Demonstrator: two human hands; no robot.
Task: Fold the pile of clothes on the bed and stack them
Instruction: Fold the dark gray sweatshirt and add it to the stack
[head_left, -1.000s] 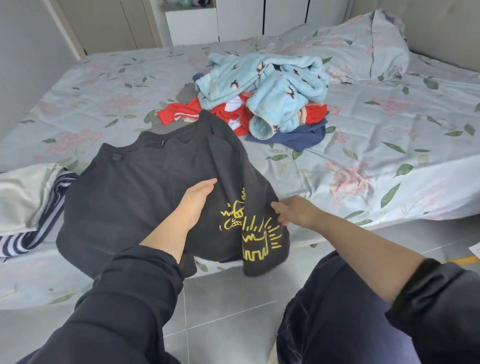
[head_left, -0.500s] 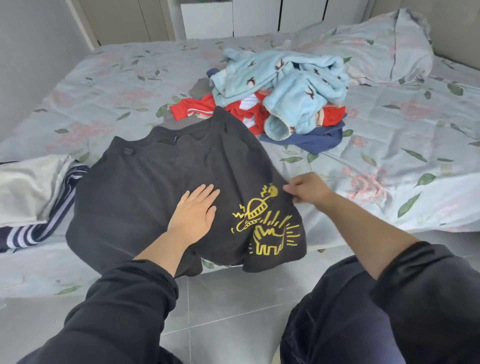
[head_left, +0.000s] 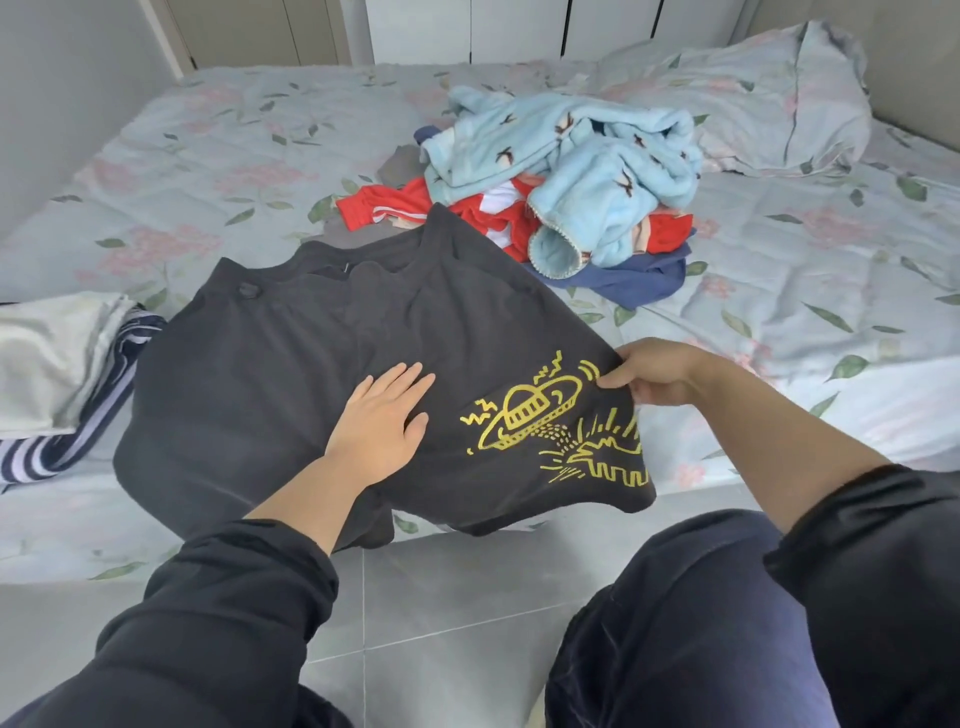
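Left fingers: straight, pressed flat on the black garment.
Right fingers: pinched its right edge, tips hidden.
Garment: at the bed edge, hem overhanging.
Pile: behind, lower pieces buried.
Change: yellow print had spread flatter.

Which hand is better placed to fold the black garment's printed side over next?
Right. The right hand pinches the edge of the black garment beside the yellow print, likely ready to carry it over; the left hand lies flat mid-garment, better for pinning.
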